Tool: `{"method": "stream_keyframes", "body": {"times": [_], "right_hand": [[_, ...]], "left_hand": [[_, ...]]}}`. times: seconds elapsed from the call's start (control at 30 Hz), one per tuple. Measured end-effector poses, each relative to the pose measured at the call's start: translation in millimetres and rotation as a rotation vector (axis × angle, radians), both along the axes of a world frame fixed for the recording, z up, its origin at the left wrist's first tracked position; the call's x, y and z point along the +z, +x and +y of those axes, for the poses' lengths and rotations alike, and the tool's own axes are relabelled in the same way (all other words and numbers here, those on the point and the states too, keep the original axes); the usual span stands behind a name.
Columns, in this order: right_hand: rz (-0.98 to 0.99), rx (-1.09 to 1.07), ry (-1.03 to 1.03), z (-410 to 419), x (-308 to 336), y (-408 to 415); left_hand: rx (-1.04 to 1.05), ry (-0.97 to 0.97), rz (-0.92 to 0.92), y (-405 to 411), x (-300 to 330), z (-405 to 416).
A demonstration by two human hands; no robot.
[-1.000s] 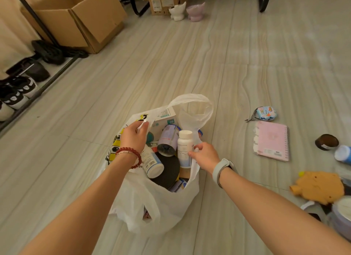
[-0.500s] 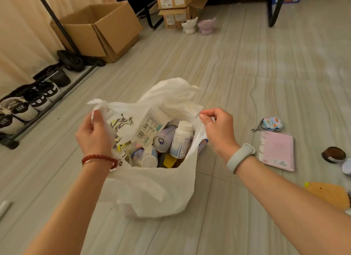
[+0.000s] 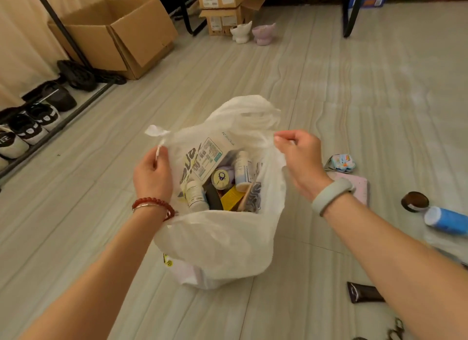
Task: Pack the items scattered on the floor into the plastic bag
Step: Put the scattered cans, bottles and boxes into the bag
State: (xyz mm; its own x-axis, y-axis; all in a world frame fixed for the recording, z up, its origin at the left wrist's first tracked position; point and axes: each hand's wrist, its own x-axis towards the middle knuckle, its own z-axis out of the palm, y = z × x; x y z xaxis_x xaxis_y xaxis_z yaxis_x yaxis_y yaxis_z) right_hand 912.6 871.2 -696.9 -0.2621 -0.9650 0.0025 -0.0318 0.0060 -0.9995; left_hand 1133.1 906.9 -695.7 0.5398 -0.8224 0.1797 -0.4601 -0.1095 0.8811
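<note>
A white plastic bag (image 3: 217, 243) stands on the floor (image 3: 329, 99) directly below the viewer, its mouth held wide and partly filled with bottles, a can and a printed box. The left hand (image 3: 153, 173) pinches the bag's left handle between thumb and curled fingers; the right hand (image 3: 301, 159) pinches the right handle the same way. Neither grip holds anything else. Unpacked items all lie to the bag's right, so the right hand is nearer: a pink notebook (image 3: 359, 189) just beside the wrist, a small colourful pouch (image 3: 342, 163) beyond it, then a brown jar (image 3: 415, 201), a blue bottle (image 3: 447, 219) lying on its side with its long axis running left-right, and a dark tube (image 3: 364, 292) close to the forearm.
</note>
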Motion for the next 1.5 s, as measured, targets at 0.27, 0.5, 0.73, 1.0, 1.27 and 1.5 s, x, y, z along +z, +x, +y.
{"method": "stream_keyframes", "body": {"times": [0.27,0.5,0.73,1.0,1.27,1.5], "right_hand": [[0.252,0.410,0.138,38,-40,6],[0.272,0.469,0.280,58,-81,-21],[0.289,-0.047,0.353,39,-99,-96],[0.527,-0.283,0.628,28,-144,-165],[0.637,-0.265,0.813,26,-182,-179],[0.656,-0.254,0.922,14,-186,-173]], "left_hand": [[-0.043,0.221,-0.153,-1,-17,3],[-0.078,0.207,-0.378,-51,1,-4],[-0.477,-0.066,-0.780,-142,15,-24],[-0.966,0.377,-0.741,-247,-58,-79],[-0.806,0.715,-0.556,-285,-148,-108],[-0.834,0.579,-0.628,-285,-176,-99]]}}
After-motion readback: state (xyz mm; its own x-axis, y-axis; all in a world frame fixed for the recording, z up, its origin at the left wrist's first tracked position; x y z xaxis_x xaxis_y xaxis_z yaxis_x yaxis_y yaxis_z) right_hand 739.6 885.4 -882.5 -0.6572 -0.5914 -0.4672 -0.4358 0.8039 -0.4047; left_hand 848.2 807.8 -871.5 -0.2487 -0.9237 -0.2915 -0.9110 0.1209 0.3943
